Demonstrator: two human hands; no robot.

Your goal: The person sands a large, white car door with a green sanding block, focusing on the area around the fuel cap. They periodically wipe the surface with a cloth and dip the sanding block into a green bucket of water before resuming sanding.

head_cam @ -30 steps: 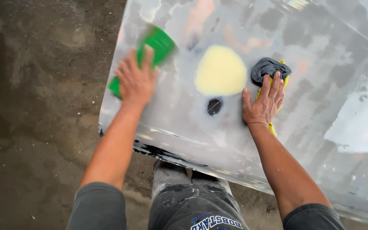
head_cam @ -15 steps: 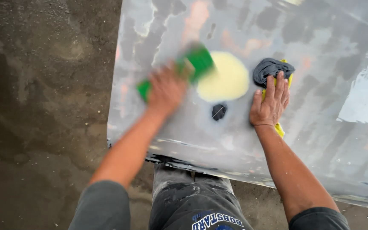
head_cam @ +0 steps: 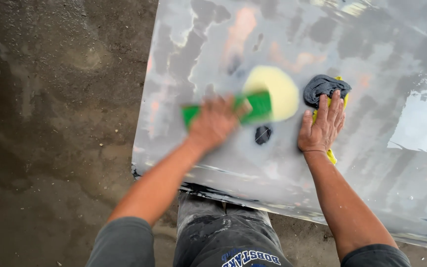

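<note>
My left hand [head_cam: 216, 121] reaches forward, blurred, fingers clamped on the flat green sanding block [head_cam: 258, 106] at the near rim of the pale yellow filler patch [head_cam: 273, 89]. My right hand [head_cam: 322, 126] lies flat, fingers spread, on a yellow-and-grey rag [head_cam: 324, 88]. The grey metal panel [head_cam: 381, 54] stretches bare beyond.

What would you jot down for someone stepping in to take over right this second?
Left hand: pressing a green sanding block on the grey panel, at the edge of the pale yellow filler patch.
Right hand: flat on the panel, over a dark rag and something yellow beneath.
Done: much of the panel looks sanded and patchy.
Left: filler patch and the small dark spot still stand out.
</note>
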